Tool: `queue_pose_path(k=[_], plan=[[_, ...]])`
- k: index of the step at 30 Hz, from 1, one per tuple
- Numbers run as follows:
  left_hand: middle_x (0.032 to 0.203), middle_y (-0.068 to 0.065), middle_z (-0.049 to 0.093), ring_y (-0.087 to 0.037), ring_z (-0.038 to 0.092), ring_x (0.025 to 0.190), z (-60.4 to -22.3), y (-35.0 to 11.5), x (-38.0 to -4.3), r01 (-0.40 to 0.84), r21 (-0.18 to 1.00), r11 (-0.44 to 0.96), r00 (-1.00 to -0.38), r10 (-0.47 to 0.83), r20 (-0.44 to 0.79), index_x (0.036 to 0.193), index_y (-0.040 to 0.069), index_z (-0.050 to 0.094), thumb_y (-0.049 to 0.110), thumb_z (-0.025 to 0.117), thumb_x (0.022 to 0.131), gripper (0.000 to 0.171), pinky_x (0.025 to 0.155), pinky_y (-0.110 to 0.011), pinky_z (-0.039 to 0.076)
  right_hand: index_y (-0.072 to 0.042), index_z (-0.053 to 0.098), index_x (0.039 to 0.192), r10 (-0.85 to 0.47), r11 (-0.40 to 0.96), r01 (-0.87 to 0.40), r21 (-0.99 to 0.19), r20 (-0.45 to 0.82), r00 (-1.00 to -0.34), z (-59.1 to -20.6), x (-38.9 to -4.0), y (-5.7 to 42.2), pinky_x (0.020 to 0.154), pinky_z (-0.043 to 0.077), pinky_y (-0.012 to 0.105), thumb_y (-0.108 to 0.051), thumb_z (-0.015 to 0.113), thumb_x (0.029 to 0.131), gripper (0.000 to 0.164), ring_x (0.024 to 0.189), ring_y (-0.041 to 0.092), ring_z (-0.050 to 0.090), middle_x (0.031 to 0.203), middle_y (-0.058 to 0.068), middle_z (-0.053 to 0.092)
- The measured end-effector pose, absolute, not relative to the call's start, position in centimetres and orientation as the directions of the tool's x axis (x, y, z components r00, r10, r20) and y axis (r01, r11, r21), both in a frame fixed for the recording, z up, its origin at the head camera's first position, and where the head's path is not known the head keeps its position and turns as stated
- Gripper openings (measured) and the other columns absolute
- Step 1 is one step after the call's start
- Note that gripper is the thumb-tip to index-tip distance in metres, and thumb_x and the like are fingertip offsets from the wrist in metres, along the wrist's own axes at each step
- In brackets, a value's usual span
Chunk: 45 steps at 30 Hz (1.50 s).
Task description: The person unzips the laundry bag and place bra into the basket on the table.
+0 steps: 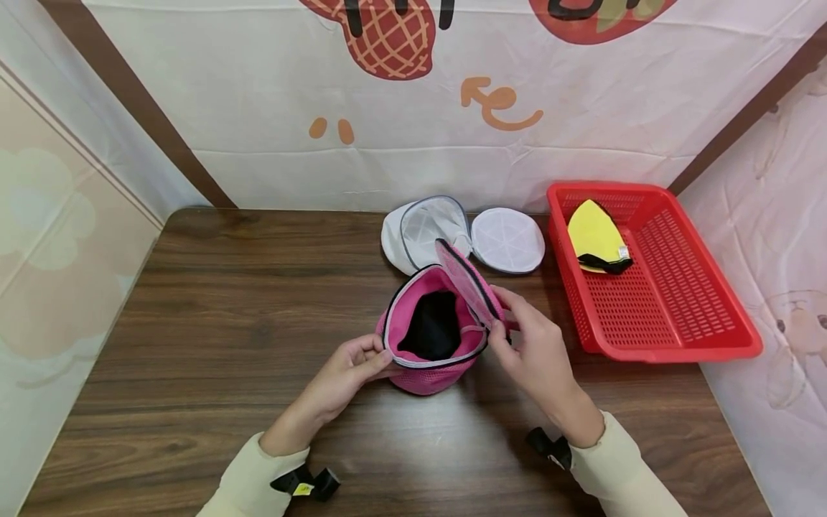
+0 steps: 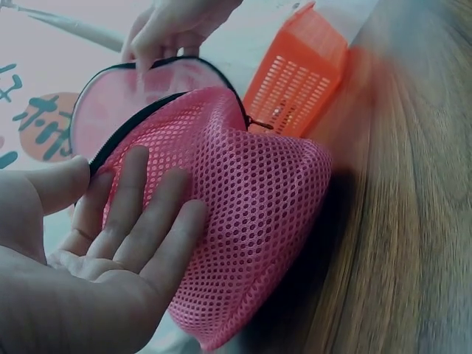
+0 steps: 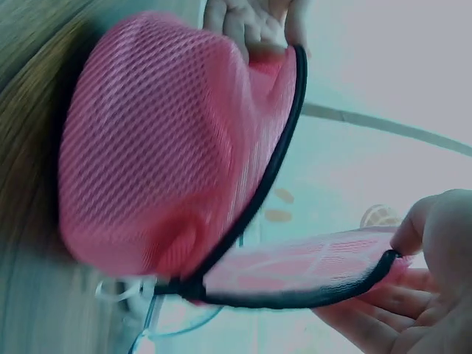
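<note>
A pink mesh laundry bag (image 1: 429,377) with a black zip edge stands open on the table, and a black thing (image 1: 434,327) lies inside it. My left hand (image 1: 352,370) pinches the bag's rim between thumb and fingers at its left side. In the left wrist view the other fingers spread along the mesh wall (image 2: 243,199). With thumb and fingertips my right hand (image 1: 533,352) holds the edge of the round lid (image 1: 470,280), which is tilted up at the bag's right. The lid's pale mesh shows in the right wrist view.
Behind the pink bag sits a white mesh bag (image 1: 395,233) with its round lid (image 1: 508,240) flipped open to the right. A red plastic basket (image 1: 672,355) stands at the right, holding a folded yellow cloth item (image 1: 594,233) with black edging. A printed curtain (image 1: 258,108) hangs behind the table.
</note>
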State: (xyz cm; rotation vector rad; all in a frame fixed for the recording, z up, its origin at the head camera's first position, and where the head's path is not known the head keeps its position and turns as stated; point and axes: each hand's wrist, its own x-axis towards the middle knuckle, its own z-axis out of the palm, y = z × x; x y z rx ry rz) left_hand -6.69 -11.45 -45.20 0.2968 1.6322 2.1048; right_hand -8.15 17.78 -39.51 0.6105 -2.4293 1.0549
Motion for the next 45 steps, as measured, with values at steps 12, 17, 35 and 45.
queue_pose_path(k=[12, 17, 35, 45], plan=[[0.104, 0.0, 0.075, -0.012, 0.072, 0.1, -45.4, -12.3, -6.5, -0.229, 0.954, -0.192, -0.862, 0.496, -0.107, 0.092, 0.005, 0.058, 0.011, 0.054, 0.106, 0.016, 0.093, -0.029, 0.057, -0.004, 0.039, 0.149, -0.053, 0.693, -0.313, -0.65, 0.387, -0.921, -39.7, -7.7, 20.2, 0.065, 0.063, 0.034, 0.007, 0.067, 0.085, 0.07, 0.086, 0.024, 0.073, 0.126, 0.019, 0.068], [0.104, -0.003, 0.076, -0.013, 0.072, 0.101, -45.6, -12.1, -6.4, -0.239, 0.955, -0.178, -0.854, 0.507, -0.119, 0.091, 0.004, 0.057, 0.012, 0.054, 0.106, 0.018, 0.094, -0.031, 0.058, 0.002, 0.043, 0.141, -0.011, 0.739, -0.234, -0.632, 0.336, -0.942, -40.1, -7.6, 20.5, 0.057, 0.061, 0.032, 0.004, 0.066, 0.085, 0.06, 0.071, 0.021, 0.069, 0.103, 0.018, 0.072], [0.109, -0.013, 0.074, -0.013, 0.071, 0.102, -45.4, -12.0, -6.3, -0.263, 0.949, -0.173, -0.838, 0.528, -0.136, 0.094, -0.001, 0.055, 0.01, 0.053, 0.106, 0.016, 0.095, -0.032, 0.057, 0.001, 0.05, 0.096, 0.097, 0.91, 0.082, -0.407, 0.016, -0.995, -41.9, -7.1, 22.2, 0.045, 0.04, 0.035, -0.029, 0.068, 0.09, 0.036, 0.052, 0.023, 0.05, 0.063, 0.008, 0.053], [0.11, -0.018, 0.073, -0.014, 0.071, 0.103, -45.4, -12.0, -6.4, -0.253, 0.952, -0.173, -0.839, 0.529, -0.127, 0.095, 0.0, 0.056, 0.01, 0.053, 0.106, 0.015, 0.095, -0.032, 0.057, 0.005, 0.05, 0.095, 0.092, 0.94, 0.16, -0.303, -0.228, -0.969, -43.0, -6.7, 23.3, 0.05, 0.046, 0.042, -0.04, 0.067, 0.093, 0.048, 0.057, 0.026, 0.051, 0.068, 0.012, 0.053]])
